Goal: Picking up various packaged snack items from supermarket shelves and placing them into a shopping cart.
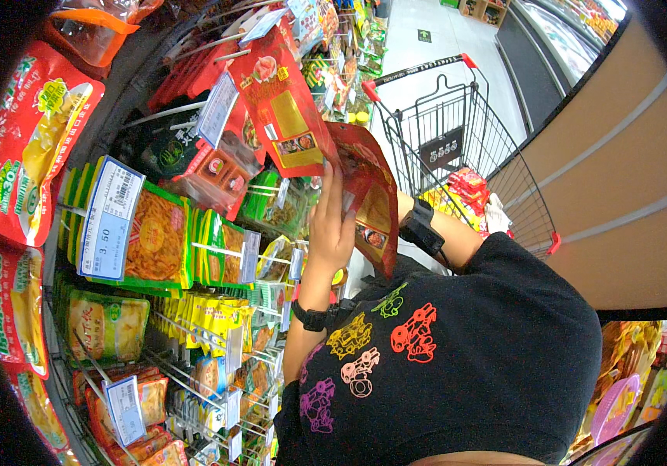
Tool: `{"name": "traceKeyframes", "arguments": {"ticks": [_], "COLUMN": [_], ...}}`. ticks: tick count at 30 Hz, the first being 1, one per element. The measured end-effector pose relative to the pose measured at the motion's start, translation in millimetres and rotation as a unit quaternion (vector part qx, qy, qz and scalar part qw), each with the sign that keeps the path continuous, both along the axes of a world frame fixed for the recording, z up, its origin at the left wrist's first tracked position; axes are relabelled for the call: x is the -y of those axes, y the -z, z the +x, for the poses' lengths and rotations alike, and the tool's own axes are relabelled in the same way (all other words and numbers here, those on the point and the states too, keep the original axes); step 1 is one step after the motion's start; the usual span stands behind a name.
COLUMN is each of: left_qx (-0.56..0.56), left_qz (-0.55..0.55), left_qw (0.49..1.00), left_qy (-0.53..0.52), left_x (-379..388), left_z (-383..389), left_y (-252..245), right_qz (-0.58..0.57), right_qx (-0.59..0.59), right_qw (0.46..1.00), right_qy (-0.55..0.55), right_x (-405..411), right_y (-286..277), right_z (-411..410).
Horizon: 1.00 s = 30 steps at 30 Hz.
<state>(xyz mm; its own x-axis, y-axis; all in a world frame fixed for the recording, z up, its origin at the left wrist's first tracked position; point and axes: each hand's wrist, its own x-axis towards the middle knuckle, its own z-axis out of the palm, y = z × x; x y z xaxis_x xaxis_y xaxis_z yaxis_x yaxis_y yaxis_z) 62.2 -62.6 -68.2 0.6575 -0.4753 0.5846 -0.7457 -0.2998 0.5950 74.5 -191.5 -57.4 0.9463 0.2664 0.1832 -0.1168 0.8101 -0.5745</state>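
Two red food pouches are at the middle. The upper red pouch (pixel 287 116) is up among the hanging goods, its printed back showing. A darker red pouch (pixel 373 204) stands bent in front of my chest. My left hand (pixel 329 227) has its fingers raised against the lower edge of the upper pouch and beside the darker one; whether it grips either is unclear. My right forearm, with a black device at the wrist, reaches behind the darker pouch, which hides my right hand.
Packaged foods, such as the green-edged packs (pixel 156 239), hang on metal hooks with price tags at left. A wire shopping cart (pixel 456 131) holding red and yellow packages stands beyond my right arm. Pale floor (pixel 409 64) runs past it, beside a dark display case (pixel 528 70).
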Motion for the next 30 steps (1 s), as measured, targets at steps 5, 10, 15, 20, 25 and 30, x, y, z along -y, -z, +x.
{"name": "traceKeyframes", "arguments": {"ticks": [5,10,15,20,25,30], "left_qx": [0.013,-0.025,-0.049,-0.083,-0.066,-0.121], "left_qz": [0.011,-0.020,-0.072,-0.102,-0.090,-0.062], "left_qw": [1.000,0.999,0.988,0.989,0.992,0.988], "left_qy": [-0.016,-0.022,-0.127,-0.074,-0.054,-0.076], "left_x": [-1,-7,-10,-11,-5,-3], "left_z": [-1,-3,-11,-7,-1,14], "left_y": [2,8,22,47,49,35], "right_qz": [-0.001,0.045,0.188,0.158,0.046,-0.088], "right_qx": [-0.016,-0.221,-0.151,-0.250,-0.297,-0.133], "right_qw": [1.000,0.972,0.961,0.945,0.953,0.940], "right_qy": [0.021,0.065,-0.136,-0.140,0.032,0.301], "right_x": [-2,-12,-13,0,7,9], "right_y": [11,-5,30,44,61,45], "right_z": [10,14,36,43,60,82]}}
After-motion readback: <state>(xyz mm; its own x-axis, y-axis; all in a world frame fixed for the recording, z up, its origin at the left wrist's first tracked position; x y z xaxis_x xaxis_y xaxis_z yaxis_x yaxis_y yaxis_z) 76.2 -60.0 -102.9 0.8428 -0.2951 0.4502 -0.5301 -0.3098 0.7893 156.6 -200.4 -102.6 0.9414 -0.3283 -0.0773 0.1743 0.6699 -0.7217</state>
